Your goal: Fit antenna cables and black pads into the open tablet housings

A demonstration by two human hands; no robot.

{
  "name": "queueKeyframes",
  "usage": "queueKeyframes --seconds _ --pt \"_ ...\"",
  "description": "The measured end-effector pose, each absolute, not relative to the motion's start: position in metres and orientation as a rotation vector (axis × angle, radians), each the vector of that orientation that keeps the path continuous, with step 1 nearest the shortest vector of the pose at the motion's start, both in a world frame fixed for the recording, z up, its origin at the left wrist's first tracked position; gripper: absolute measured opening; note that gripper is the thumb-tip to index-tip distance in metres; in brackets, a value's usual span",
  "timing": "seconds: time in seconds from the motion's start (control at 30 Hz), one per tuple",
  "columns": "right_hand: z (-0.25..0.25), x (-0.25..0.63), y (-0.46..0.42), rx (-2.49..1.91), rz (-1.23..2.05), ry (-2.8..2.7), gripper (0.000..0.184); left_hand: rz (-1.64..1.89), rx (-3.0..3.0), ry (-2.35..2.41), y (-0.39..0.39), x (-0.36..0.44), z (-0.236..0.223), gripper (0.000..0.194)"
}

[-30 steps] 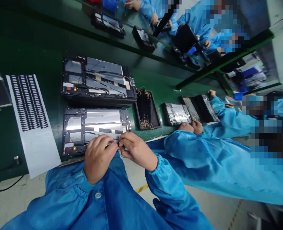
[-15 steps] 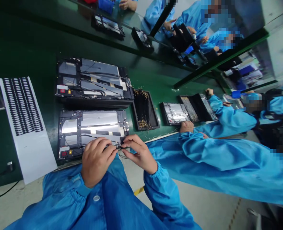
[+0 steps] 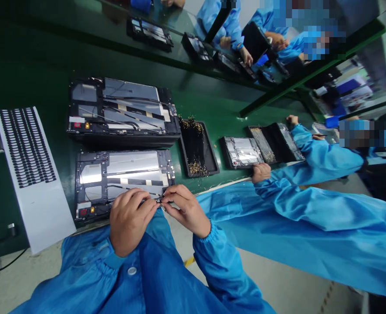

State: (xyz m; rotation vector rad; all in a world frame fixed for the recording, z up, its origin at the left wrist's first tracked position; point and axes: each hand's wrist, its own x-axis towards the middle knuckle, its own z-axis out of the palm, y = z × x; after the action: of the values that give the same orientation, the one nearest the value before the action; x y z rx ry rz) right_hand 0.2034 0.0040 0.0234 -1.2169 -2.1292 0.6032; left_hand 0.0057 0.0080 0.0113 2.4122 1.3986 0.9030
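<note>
Handwork at a fine scale seems to be the step in hand: both your hands meet at the near right corner of a flat, black-framed rectangular unit with silver metal panels (image 3: 133, 161), which lies open side up on the green tabletop (image 3: 212, 122), along the edge closest to you. Your right hand (image 3: 189, 210) is drawn narrow, thumb and fingertips pinched about a tiny dark piece (image 3: 160, 199), perhaps the end of a thin black cable; it is too small to name for certain. Your left hand (image 3: 130, 223) lies over the unit's near edge, fingers bent and close together, tips just beside that piece; whether they grip it too, you cannot tell from here. Judging by this pose, you are seating or guiding something fine at the rim, and the next move would call for a light, steady pinch, the left fingertips bracing the corner, with no tug on the thin leads across the panels. Behind the unit stands a thick black stack with a similar silver-panelled top (image 3: 132, 90); to its right, a shallow black rectangular tray (image 3: 213, 160) holds a bundle of thin black cables with gold-coloured ends (image 3: 193, 144).
</note>
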Motion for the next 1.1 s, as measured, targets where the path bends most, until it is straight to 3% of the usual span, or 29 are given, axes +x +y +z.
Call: queueKeyframes --seconds 0.6,0.77,0.97,1.1 --pt "0.024 0.202 -0.002 -1.197 0.336 -2.302 0.015 0.921 2.403 1.393 0.007 0.006 0.008 0.007" --pt "0.011 0.203 -0.014 -1.172 0.117 -2.383 0.031 0.917 2.412 1.388 0.006 0.005 0.009 0.007" --pt "-0.016 0.201 -0.036 -1.202 0.205 -2.082 0.061 0.932 2.430 1.359 0.006 0.003 0.008 0.005" --pt "-0.021 0.198 -0.041 -1.256 0.175 -2.107 0.067 0.916 2.453 1.362 0.006 0.005 0.007 0.007"
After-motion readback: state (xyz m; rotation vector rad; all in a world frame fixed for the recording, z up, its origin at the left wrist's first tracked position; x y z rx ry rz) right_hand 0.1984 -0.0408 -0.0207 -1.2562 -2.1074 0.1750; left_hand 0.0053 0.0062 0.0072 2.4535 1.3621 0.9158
